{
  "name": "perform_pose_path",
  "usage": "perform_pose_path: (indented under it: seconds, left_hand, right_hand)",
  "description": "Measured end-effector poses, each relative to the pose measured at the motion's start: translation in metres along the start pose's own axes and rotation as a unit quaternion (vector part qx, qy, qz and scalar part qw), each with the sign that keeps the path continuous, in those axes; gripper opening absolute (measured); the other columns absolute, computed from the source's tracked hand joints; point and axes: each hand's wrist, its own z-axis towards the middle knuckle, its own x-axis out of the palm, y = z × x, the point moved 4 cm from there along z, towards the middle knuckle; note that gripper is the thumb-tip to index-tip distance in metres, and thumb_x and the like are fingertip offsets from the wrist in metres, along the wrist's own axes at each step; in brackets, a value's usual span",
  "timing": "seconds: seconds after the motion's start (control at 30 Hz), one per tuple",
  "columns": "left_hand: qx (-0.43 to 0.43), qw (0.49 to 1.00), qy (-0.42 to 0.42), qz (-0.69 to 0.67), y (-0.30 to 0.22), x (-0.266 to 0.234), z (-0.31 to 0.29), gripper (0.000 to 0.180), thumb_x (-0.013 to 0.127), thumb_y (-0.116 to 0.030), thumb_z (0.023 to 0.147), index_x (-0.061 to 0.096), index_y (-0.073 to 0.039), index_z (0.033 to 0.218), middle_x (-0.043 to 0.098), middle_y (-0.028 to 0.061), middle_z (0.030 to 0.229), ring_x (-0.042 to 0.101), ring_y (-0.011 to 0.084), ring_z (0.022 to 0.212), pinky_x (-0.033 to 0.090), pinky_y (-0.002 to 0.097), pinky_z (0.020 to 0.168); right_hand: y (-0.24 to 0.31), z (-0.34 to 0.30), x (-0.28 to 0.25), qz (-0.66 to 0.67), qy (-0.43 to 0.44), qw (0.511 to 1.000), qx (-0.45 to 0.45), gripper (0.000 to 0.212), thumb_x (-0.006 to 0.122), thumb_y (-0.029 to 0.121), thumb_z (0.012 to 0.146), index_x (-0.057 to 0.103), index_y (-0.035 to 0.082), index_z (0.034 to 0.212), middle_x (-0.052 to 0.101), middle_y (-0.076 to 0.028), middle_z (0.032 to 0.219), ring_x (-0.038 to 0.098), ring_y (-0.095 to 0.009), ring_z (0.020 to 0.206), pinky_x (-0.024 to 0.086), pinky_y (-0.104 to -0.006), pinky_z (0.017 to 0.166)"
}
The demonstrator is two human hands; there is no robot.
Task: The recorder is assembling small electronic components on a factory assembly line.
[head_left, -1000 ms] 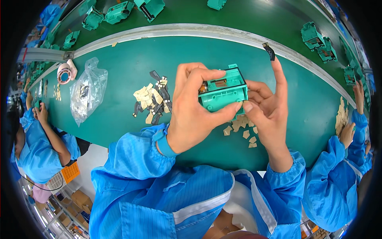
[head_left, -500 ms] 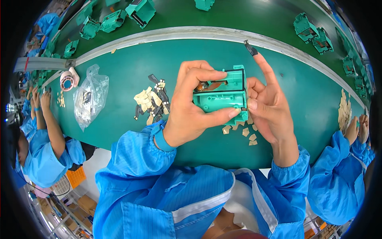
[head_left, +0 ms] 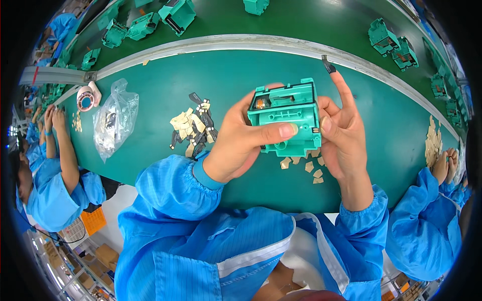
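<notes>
I hold a teal plastic housing (head_left: 290,115) above the green work surface (head_left: 150,85). My left hand (head_left: 241,143) grips it from the left, thumb lying across its front face. My right hand (head_left: 344,135) steadies its right side, with the index finger raised and a small black strip (head_left: 327,65) stuck on its tip. Under the housing lie several small tan paper pieces (head_left: 306,166).
A pile of tan and black small parts (head_left: 192,128) lies left of my hands. Farther left are a clear plastic bag (head_left: 116,118) and a tape roll (head_left: 86,98). More teal housings (head_left: 176,14) ride the belt beyond. Co-workers in blue sleeves sit at the left (head_left: 55,165) and right (head_left: 429,220).
The housing has been turned and raised slightly in my hands, its front face now toward me. My right index finger stays lifted with the black strip on it.
</notes>
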Motion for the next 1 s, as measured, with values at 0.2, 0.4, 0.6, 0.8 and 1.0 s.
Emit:
perform_pose_path:
  seconds: [0.2,0.4,0.6,0.8,1.0]
  left_hand:
    - [0.018,0.999,-0.018,-0.048,0.003,0.000,-0.002,0.051,0.071,-0.002,0.077,0.045,-0.002,0.121,0.059,0.0103,0.110,0.059,0.0200,0.101,0.049,0.0352,0.087]
    - [0.051,0.998,-0.045,0.019,-0.011,-0.011,-0.001,0.057,0.072,0.000,0.072,0.042,0.002,0.121,0.060,0.0126,0.108,0.060,0.0201,0.100,0.049,0.0339,0.087]
    - [0.086,0.992,-0.065,0.061,-0.012,-0.011,0.000,0.062,0.073,-0.002,0.073,0.037,0.002,0.123,0.058,0.0128,0.110,0.060,0.0196,0.100,0.050,0.0329,0.086]
    - [0.116,0.986,-0.063,0.105,-0.014,-0.008,0.000,0.062,0.073,-0.001,0.073,0.036,0.003,0.123,0.057,0.0127,0.111,0.060,0.0189,0.100,0.051,0.0317,0.084]
    - [0.107,0.983,-0.068,0.134,-0.013,-0.008,-0.001,0.061,0.073,0.000,0.072,0.038,0.003,0.122,0.057,0.0130,0.111,0.060,0.0193,0.099,0.052,0.0317,0.084]
  right_hand:
    - [0.004,0.000,0.005,-0.119,-0.068,0.989,-0.060,0.081,0.069,-0.003,0.077,0.020,0.002,0.141,0.054,-0.015,0.108,0.060,-0.018,0.084,0.051,-0.0298,0.075]
    - [0.027,-0.004,-0.004,-0.162,-0.061,0.974,-0.146,0.013,0.065,-0.005,0.079,0.056,0.000,0.085,0.064,-0.012,0.086,0.060,-0.015,0.077,0.048,-0.0261,0.069]
    - [0.016,-0.008,0.002,-0.152,-0.035,0.987,-0.044,0.018,0.067,-0.007,0.076,0.056,0.000,0.088,0.063,-0.009,0.085,0.060,-0.012,0.076,0.049,-0.0236,0.070]
    - [0.013,-0.009,0.007,-0.170,-0.022,0.984,-0.048,0.019,0.068,-0.008,0.076,0.056,-0.001,0.089,0.062,-0.007,0.085,0.059,-0.010,0.077,0.048,-0.0222,0.070]
    - [0.014,-0.009,0.010,-0.218,-0.026,0.973,-0.069,0.018,0.067,-0.008,0.077,0.055,-0.001,0.088,0.060,-0.005,0.083,0.056,-0.007,0.074,0.047,-0.0205,0.067]
